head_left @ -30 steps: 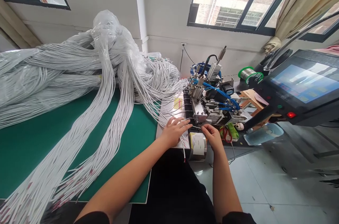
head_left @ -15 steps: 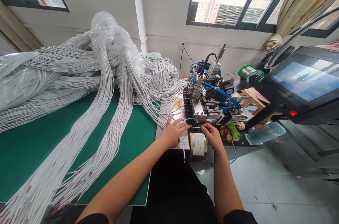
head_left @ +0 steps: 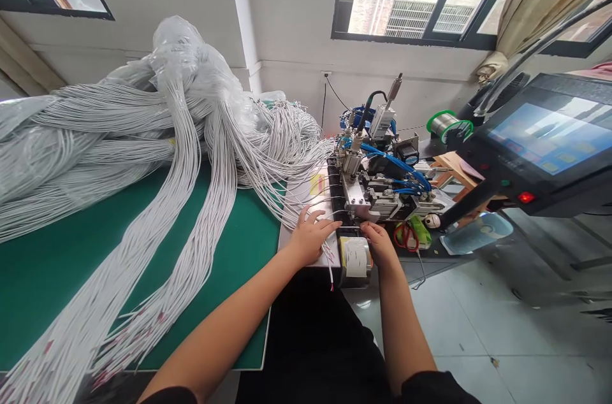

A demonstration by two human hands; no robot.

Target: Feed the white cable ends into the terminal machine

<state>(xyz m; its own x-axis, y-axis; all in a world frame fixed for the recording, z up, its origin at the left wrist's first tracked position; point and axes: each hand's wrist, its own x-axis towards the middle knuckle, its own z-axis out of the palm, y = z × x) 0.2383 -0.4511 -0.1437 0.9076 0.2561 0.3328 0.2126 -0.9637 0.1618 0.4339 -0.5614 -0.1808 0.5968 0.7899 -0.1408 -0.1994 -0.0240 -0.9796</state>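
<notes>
A short stretch of white cable (head_left: 350, 227) runs between my two hands at the front end of the machine (head_left: 356, 190). The fingertips of my left hand (head_left: 308, 241) pinch it on the left, while the other fingers of that hand are spread over loose cables. On the right, my right hand (head_left: 380, 245) closes thumb and finger on the cable's other end; the tip itself is hidden. Below my left hand, several cable ends (head_left: 329, 255) with bared reddish wires hang over the table edge. A metal cylinder with a paper label (head_left: 356, 257) sits just below the held cable.
Large bundles of white cables (head_left: 157, 219), partly wrapped in plastic, cover much of the green table (head_left: 239, 302). To the right are red-handled scissors (head_left: 406, 236), a clear blue container (head_left: 478, 233), a wire spool (head_left: 447, 125) and a touchscreen panel (head_left: 549, 136).
The whole view has shifted slightly. Both hands keep nearly the same place at the machine, still pinching the cable.
</notes>
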